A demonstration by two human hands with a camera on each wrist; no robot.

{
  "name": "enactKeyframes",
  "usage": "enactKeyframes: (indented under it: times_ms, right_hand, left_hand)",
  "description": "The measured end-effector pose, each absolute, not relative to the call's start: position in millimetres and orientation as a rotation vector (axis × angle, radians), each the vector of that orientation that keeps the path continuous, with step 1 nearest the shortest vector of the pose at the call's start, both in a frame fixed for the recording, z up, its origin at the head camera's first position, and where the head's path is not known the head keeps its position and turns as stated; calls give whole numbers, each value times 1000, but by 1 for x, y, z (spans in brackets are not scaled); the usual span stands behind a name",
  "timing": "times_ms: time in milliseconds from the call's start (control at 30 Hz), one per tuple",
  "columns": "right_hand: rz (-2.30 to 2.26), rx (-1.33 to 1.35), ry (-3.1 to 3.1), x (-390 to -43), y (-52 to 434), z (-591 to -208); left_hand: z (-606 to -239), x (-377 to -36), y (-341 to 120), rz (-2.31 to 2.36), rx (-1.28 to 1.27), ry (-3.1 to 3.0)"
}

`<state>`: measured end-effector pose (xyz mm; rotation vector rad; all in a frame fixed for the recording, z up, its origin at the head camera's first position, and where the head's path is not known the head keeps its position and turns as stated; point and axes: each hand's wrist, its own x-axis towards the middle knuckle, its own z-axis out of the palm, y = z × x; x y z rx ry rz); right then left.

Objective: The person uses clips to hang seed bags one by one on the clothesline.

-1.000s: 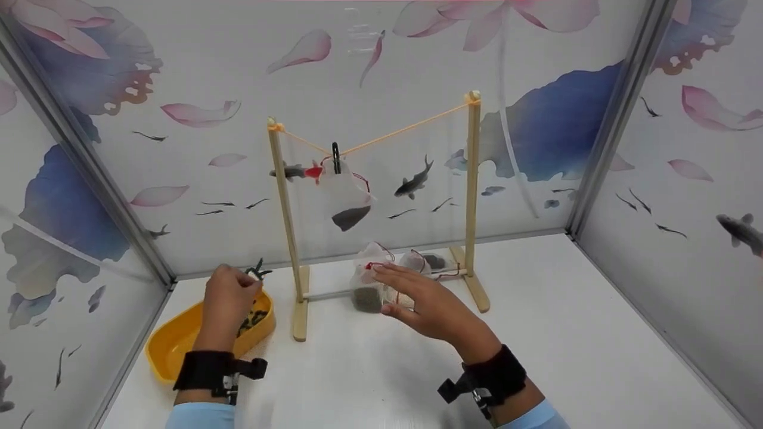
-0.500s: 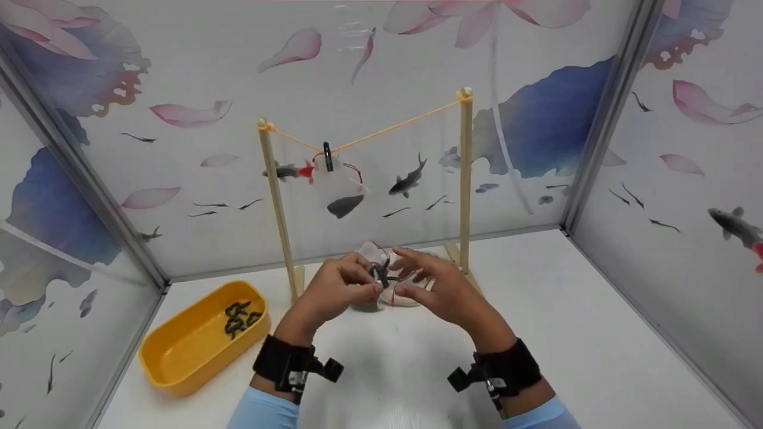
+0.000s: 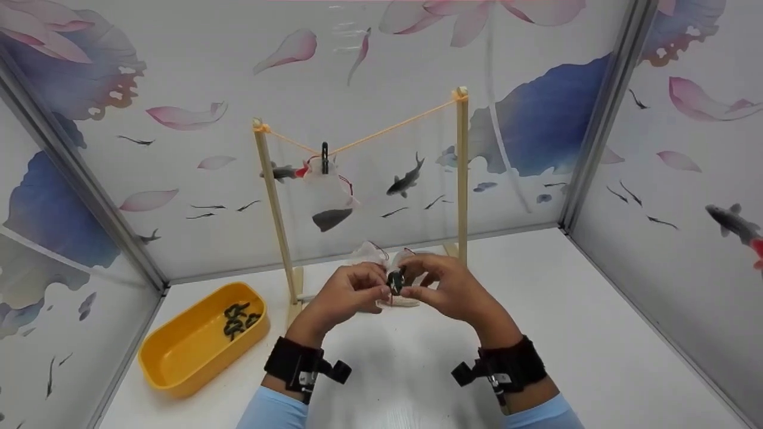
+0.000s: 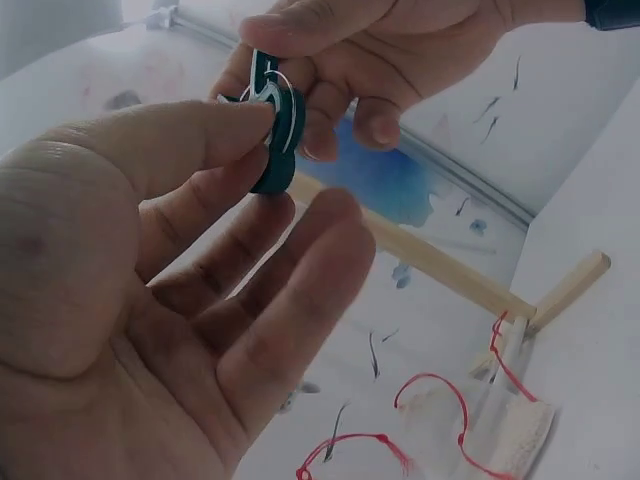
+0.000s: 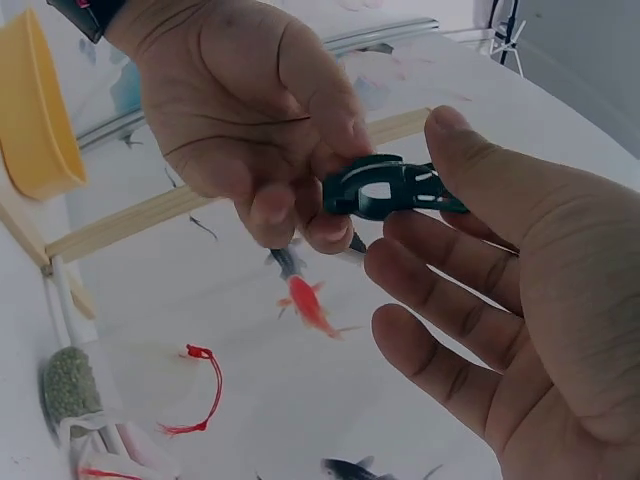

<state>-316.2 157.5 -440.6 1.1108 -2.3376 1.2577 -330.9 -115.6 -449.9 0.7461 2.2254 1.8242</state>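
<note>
A small dark green clip [image 3: 396, 281] is held over the table's middle, pinched between both hands. My left hand [image 3: 374, 287] grips its left end with thumb and curled fingers. My right hand [image 3: 421, 286] pinches the other end between thumb and forefinger. The left wrist view shows the clip [image 4: 276, 125] under my left thumb, with the right hand [image 4: 380, 50] above it. From the right wrist, the clip [image 5: 388, 188] sits between the left hand [image 5: 260, 120] and my right thumb. Small mesh bags [image 3: 371, 252] with red cords lie behind the hands.
A wooden rack [image 3: 460, 179] with an orange string [image 3: 393, 126] stands at the back. A black clip [image 3: 325, 158] on the string holds a hanging mesh bag [image 3: 326, 196]. A yellow tray [image 3: 179, 357] at the left holds several dark clips [image 3: 237, 319]. Patterned walls enclose the table.
My left hand left the yellow tray carrying a clip to the centre. The right hand lifted off the bags to meet it, and both now pinch the clip.
</note>
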Motion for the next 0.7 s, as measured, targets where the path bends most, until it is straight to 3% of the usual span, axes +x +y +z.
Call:
enactKeyframes:
  times_ms: [267, 433, 700]
  right_hand:
    - [1248, 837, -2312, -321, 156, -447]
    - [1259, 804, -2279, -324, 154, -450]
    - [1234, 793, -2269, -327, 152, -451]
  left_hand:
    - [-488, -371, -131, 1388, 202, 3014]
    - [-505, -383, -133, 1144, 258, 3049]
    - [-514, -382, -129, 1119, 291, 3061]
